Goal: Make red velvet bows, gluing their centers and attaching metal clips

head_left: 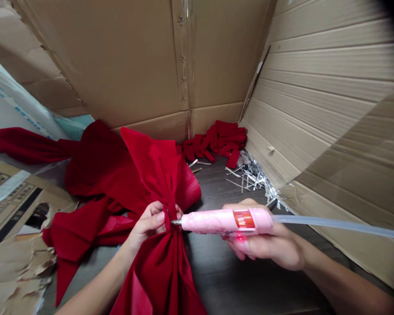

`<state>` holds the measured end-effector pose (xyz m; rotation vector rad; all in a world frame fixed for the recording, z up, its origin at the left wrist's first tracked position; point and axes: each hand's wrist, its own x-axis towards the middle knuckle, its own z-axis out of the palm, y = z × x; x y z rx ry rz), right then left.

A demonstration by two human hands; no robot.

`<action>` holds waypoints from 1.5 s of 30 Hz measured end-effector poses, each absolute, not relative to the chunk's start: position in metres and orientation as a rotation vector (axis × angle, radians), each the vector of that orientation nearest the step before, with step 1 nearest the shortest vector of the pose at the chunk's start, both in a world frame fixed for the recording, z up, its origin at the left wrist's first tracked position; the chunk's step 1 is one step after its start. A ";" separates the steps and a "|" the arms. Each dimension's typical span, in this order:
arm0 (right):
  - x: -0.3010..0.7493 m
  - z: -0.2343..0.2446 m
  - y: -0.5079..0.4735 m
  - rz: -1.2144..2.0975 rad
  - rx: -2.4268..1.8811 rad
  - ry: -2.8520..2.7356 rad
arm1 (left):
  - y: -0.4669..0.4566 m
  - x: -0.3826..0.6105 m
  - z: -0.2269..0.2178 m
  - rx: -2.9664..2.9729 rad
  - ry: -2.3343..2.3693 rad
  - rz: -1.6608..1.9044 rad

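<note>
My left hand [152, 223] pinches the gathered middle of a large red fabric bow [160, 258], where a narrow red strip [167, 217] wraps around it. In my right hand [265, 245] is a pink hot glue gun [213, 221], with a red light glowing on its underside. Its metal nozzle points left and meets the strip at the bow's middle, close to my left fingers. A long translucent glue stick [335, 224] runs out of the gun's back end to the right. Some of my left fingertips are hidden behind the fabric.
More red fabric bows [101, 175] lie heaped at the left. Short red strips [219, 138] are piled at the back, beside silver twist ties [254, 175]. Cardboard walls [134, 57] enclose the dark tabletop [243, 288] at the back and right. Torn cardboard [16, 271] lies at left.
</note>
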<state>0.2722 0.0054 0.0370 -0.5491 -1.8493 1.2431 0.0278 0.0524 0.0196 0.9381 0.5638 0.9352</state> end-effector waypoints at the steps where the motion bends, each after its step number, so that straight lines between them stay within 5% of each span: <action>1: 0.272 0.037 0.005 1.239 -0.545 -1.852 | 0.053 0.028 0.020 0.920 0.553 0.927; 34: 0.275 0.037 0.007 1.248 -0.663 -1.882 | 0.052 0.029 0.021 0.802 0.574 0.979; 45: 0.270 0.013 -0.002 0.436 -0.891 -1.795 | 0.053 0.029 0.022 0.745 0.655 1.059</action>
